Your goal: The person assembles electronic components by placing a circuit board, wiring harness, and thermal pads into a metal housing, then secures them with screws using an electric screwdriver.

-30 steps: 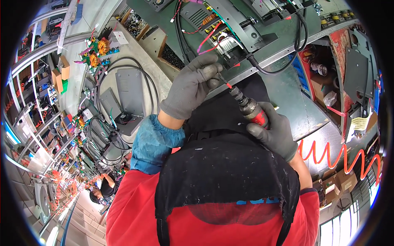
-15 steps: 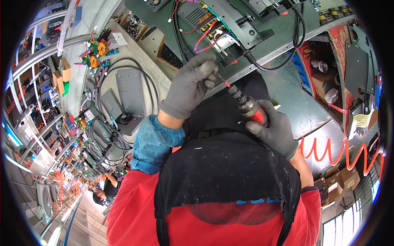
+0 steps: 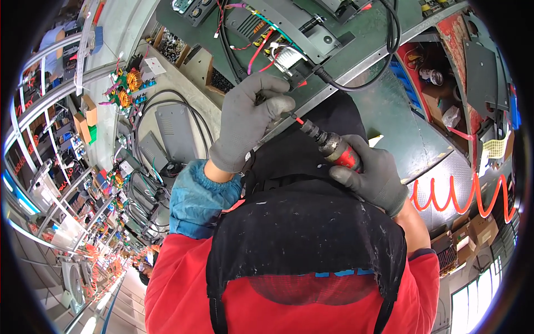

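My right hand (image 3: 374, 175), in a grey glove, is wrapped round a black and red power screwdriver (image 3: 340, 153). Its bit points up and to the left and has a red part near the chuck. Close to the bit's tip is my left hand (image 3: 250, 114), also gloved, with its fingers curled in toward the thumb. Whatever those fingers may hold is too small or hidden to make out. Just beyond the left fingers stands an opened grey device (image 3: 295, 28) on the green bench (image 3: 364, 42), with pink, red and green wires and a black cable (image 3: 356, 89).
Left of the bench, a box of small dark parts (image 3: 219, 83) sits near grey panels (image 3: 173, 131), looped black cables and circuit boards with copper coils (image 3: 133, 80). At right are a red cabinet (image 3: 431, 92) and an orange coiled hose (image 3: 445, 203). The bench's metal edge (image 3: 339, 78) runs before me.
My left hand has turned, its thumb now nearer the bit's tip. The screwdriver has shifted slightly left and down. The whole view has swung a little, moving the bench up and left.
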`<state>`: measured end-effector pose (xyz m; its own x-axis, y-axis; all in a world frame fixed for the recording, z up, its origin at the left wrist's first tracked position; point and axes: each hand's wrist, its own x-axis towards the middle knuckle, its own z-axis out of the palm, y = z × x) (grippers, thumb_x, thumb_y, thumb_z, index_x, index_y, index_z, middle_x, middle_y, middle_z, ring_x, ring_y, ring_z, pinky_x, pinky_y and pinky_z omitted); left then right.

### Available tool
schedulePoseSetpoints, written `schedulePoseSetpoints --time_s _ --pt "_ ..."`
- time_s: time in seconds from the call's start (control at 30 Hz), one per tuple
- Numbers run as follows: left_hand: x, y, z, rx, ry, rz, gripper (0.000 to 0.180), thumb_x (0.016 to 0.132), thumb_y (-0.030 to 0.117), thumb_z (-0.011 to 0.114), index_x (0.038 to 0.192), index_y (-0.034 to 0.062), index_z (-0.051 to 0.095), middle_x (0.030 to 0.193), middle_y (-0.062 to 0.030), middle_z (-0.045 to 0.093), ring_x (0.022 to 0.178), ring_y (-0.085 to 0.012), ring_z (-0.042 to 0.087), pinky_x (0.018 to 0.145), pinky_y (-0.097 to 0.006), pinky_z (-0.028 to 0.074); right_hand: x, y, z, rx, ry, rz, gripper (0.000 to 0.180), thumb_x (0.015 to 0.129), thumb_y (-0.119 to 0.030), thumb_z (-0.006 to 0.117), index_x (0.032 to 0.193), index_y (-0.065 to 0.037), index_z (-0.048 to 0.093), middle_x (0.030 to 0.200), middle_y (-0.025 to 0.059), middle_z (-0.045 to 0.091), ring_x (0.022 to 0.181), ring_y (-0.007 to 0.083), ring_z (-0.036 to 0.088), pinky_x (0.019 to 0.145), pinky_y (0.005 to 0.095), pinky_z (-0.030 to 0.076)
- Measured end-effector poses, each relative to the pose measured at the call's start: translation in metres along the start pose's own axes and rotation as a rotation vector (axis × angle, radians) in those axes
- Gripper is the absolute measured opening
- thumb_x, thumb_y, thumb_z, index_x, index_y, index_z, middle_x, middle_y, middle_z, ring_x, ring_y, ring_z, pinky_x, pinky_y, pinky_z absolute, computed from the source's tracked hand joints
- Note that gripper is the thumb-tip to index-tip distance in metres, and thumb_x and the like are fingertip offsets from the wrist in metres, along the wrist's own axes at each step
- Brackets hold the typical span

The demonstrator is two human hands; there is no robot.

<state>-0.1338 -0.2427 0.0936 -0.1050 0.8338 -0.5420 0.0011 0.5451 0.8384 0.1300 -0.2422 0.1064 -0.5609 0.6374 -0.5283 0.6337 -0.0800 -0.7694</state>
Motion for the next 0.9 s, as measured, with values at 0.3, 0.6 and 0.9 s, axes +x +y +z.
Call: schedulePoseSetpoints --time_s 0.3,0.6,0.9 --pt "0.049 0.006 0.021 0.669 -0.003 0.509 0.048 0.079 0.034 0.077 0.115 0.0065 0.062 0.082 -0.0044 0.061 0.071 -0.0176 0.060 0.062 -0.032 0.048 -0.001 0.042 -0.014 0.184 0.105 0.145 0.079 0.067 -0.054 0.082 0.126 -0.011 0.052 0.088 0.0177 0.068 0.088 0.0398 0.067 0.075 0.0436 0.052" --pt "0.070 0.009 0.041 1.172 -0.091 0.641 0.054 0.071 0.013 0.074 0.122 0.0138 0.057 0.101 -0.0122 0.059 0.092 -0.0356 0.061 0.076 -0.046 0.051 0.025 0.048 -0.030 -0.004 0.096 0.326 0.079 0.064 -0.052 0.083 0.125 -0.013 0.052 0.087 0.0158 0.068 0.089 0.0365 0.068 0.079 0.0424 0.051" --pt "0.070 0.003 0.044 1.104 -0.126 0.553 0.059 0.074 0.004 0.068 0.130 0.0162 0.052 0.109 -0.0141 0.055 0.095 -0.0370 0.059 0.079 -0.046 0.050 0.032 0.047 -0.042 -0.263 0.108 0.227 0.071 0.068 -0.050 0.080 0.122 -0.015 0.052 0.080 0.0165 0.067 0.080 0.0390 0.066 0.069 0.0457 0.050"
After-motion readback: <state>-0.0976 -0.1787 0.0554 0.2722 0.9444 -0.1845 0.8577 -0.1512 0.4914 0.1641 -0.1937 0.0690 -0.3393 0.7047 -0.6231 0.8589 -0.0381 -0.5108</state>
